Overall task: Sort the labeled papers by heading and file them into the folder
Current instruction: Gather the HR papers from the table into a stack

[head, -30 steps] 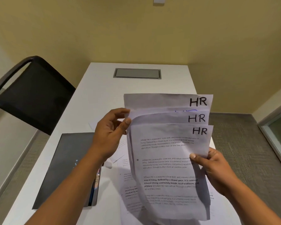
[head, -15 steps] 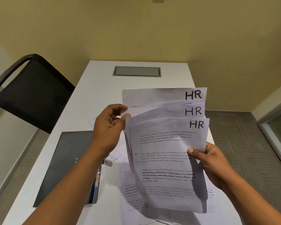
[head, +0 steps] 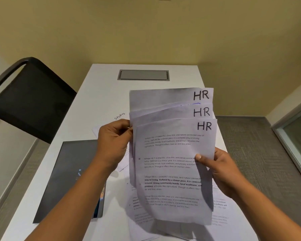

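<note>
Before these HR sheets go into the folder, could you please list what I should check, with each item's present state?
1. Visible headings match: three of the held sheets read HR: ok.
2. Whole fan is HR: one tucked sheet shows only blue ink: cannot tell.
3. Grip: left hand pinches the left edge, right hand grips the right edge: ok.
4. Edges squared: the sheets are staggered: not ok.
5. Open folder: it looks closed, flat on the table: not ok.
6. SPORTS sheet kept apart, on the table: ok.
</note>
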